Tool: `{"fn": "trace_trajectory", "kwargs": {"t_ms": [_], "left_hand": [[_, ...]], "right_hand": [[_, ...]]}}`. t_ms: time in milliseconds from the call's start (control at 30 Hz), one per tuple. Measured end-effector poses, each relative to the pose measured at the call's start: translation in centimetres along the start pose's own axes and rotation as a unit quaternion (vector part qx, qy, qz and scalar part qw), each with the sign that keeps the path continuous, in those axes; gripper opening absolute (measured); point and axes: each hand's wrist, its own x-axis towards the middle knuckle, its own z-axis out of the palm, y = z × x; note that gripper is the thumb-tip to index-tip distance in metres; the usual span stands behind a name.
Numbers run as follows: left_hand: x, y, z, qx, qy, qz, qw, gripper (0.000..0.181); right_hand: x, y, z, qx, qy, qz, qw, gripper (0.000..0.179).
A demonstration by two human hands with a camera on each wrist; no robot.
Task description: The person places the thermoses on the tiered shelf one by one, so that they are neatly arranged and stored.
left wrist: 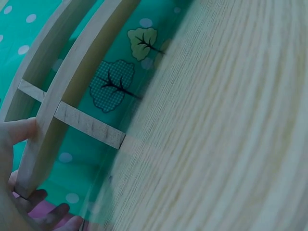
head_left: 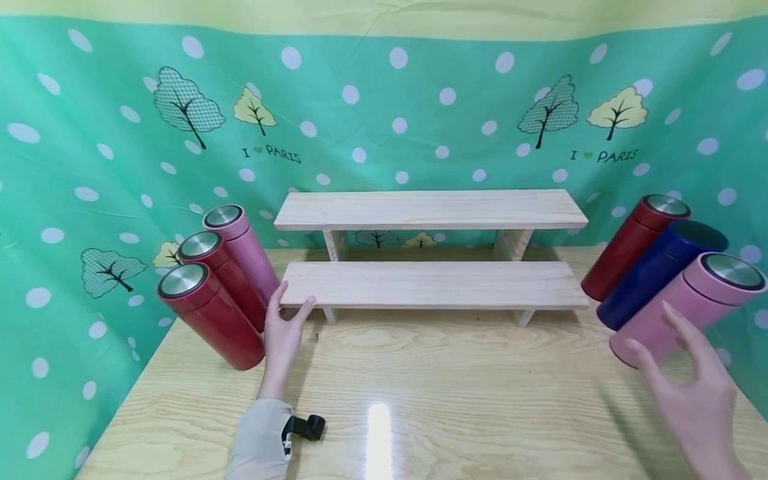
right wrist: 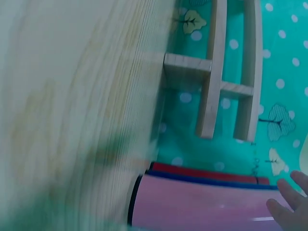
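Shelf [head_left: 435, 283] at centre stage, a pale wooden two-tier piece standing on the counter [head_left: 456, 393], and the hands are on opposite flanks! Over on the left, the left hand [head_left: 285, 330] has the end of the lower board, gripping it; the left wrist view gives us the thumb on one side of the plank and fingers curled around the other. Just beside that hand, three flasks line up: a front red flask [head_left: 219, 323], a second red flask [head_left: 237, 277] behind it, and a rear pink flask [head_left: 249, 257].

Across to the right, and the right hand [head_left: 696, 393] is holding nothing, fingers and thumb spread apart at the near pink flask [head_left: 696, 293] (whether skin meets metal there, I cannot tell). Behind that one comes a blue flask [head_left: 654, 273], then a far red flask [head_left: 627, 247], closest of the three to the shelf's right end. A grey sleeve [head_left: 258, 437] covers the left forearm, a black wrist device [head_left: 309, 427] strapped on it, and green dotted cloth [head_left: 360, 120] with printed trees fills the backdrop.
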Motion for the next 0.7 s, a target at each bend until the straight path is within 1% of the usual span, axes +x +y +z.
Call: {"fn": "trace_trajectory", "kwargs": {"t_ms": [67,167,267,367,433,600,700], "left_hand": [[0.0,0.0,0.0,0.000,-0.004,0.000,1.0000,0.079],[-0.1,0.1,-0.1,0.009,-0.006,-0.002,0.9999,0.080],[-0.3,0.1,-0.2,0.013,-0.009,-0.004,0.9999,0.081],[-0.3,0.2,-0.2,0.013,-0.008,-0.006,0.9999,0.082],[-0.3,0.2,-0.2,0.018,-0.006,-0.008,0.9998,0.082],[-0.3,0.2,-0.2,0.029,-0.001,-0.011,0.9995,0.081],[-0.4,0.1,-0.1,0.032,0.000,-0.012,0.9994,0.081]], "right_hand": [[-0.1,0.3,-0.6,-0.019,-0.001,0.012,0.9997,0.056],[-0.1,0.6,-1.2,-0.038,0.007,0.020,0.9991,0.055],[-0.1,0.8,-1.8,-0.038,0.014,0.041,0.9983,0.053],[-0.1,1.2,-2.3,-0.030,0.022,0.072,0.9967,0.055],[-0.1,1.6,-2.5,-0.023,0.030,0.086,0.9956,0.057],[-0.1,2.9,-2.8,-0.005,0.062,0.084,0.9945,0.052],[-0.1,3.3,-3.0,-0.004,0.072,0.102,0.9922,0.054]]}}
